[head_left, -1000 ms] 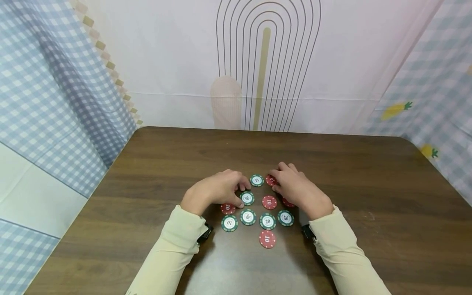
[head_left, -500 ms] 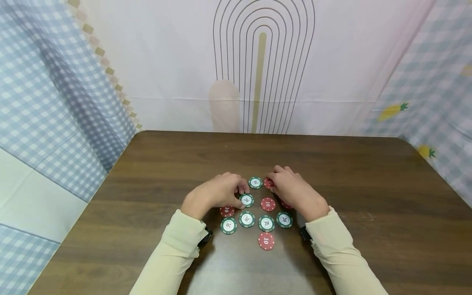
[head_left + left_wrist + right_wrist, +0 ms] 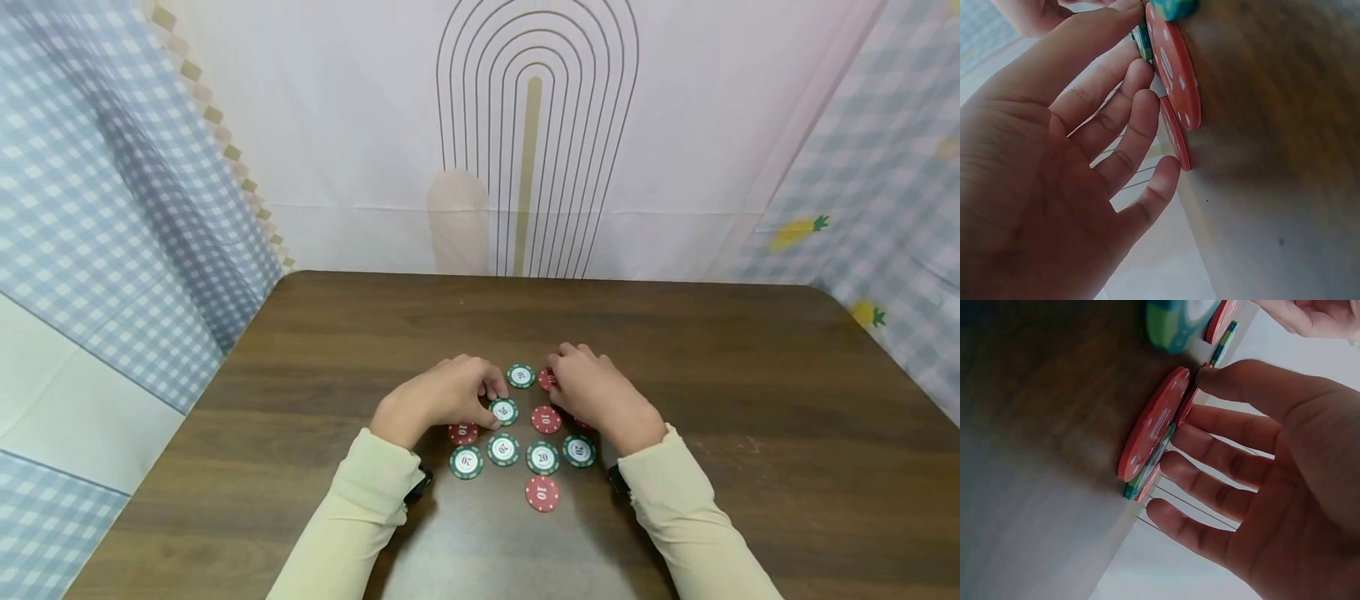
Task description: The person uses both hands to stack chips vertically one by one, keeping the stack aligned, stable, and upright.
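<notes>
My left hand spans a green poker chip marked 20, its thumb at the near edge and its index finger at the far edge. In the left wrist view that green chip's edge shows at the tips of thumb and index finger, the other fingers loosely spread. Farther back, my right hand pinches a red poker chip, partly hidden under the fingers. In the right wrist view, the red chip's edge sits between thumb and index finger. Another red chip lies between the hands.
Several more chips lie flat on the brown wooden table: a green chip at the back, a row of green ones nearer, and a red chip at the front. Patterned cloth hangs behind the table.
My right thumb and fingers have drawn in over the red chip, covering more of it. The left hand stays at its green chip. The head view has tilted up slightly.
</notes>
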The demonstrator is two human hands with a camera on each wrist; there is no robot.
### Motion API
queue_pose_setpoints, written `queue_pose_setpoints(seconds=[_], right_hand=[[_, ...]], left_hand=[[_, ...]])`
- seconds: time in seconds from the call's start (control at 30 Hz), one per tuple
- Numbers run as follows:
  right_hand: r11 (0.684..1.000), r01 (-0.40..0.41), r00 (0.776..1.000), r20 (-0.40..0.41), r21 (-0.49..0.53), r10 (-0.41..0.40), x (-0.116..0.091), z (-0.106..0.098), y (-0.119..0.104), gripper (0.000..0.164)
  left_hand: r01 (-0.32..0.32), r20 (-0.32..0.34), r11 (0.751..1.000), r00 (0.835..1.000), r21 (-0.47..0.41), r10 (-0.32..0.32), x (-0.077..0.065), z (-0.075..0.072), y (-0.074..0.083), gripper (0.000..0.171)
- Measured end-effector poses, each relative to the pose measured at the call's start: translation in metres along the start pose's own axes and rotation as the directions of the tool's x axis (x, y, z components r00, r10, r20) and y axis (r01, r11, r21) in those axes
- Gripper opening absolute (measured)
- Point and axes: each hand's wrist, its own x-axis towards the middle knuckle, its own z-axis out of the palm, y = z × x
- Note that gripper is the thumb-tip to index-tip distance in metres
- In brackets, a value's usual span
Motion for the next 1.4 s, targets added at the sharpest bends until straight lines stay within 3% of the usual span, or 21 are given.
queue_pose_setpoints(seconds=[0.37, 0.67, 0.97, 1.17, 1.4], right_hand=[[1.0, 0.012, 1.0, -0.01, -0.021, -0.012, -0.003, 0.004, 0.002, 0.025], [0.999, 0.021, 1.0, -0.015, -0.03, -0.022, -0.005, -0.006, 0.004, 0.028], [0.992, 0.122, 0.983, -0.134, -0.015, -0.122, -0.01, -0.021, -0.013, 0.026], [0.987, 0.162, 0.976, -0.142, -0.014, -0.162, -0.012, -0.029, -0.029, 0.03], [0.974, 0.222, 0.963, -0.145, -0.044, -0.226, -0.012, -0.022, -0.038, 0.022]], left_hand=[[0.005, 0.01, 1.0, 1.0, -0.014, -0.004, 0.0, 0.003, -0.001, 0.025], [-0.015, 0.002, 1.0, 1.0, 0.002, 0.015, 0.001, 0.003, -0.002, 0.026], [-0.019, 0.013, 1.0, 1.0, 0.016, 0.019, 0.001, 0.001, -0.003, 0.027], [-0.055, 0.002, 0.997, 0.998, 0.054, 0.055, 0.002, -0.001, -0.006, 0.031], [-0.087, 0.002, 0.996, 0.996, 0.02, 0.087, 0.004, 0.0, -0.009, 0.031]])
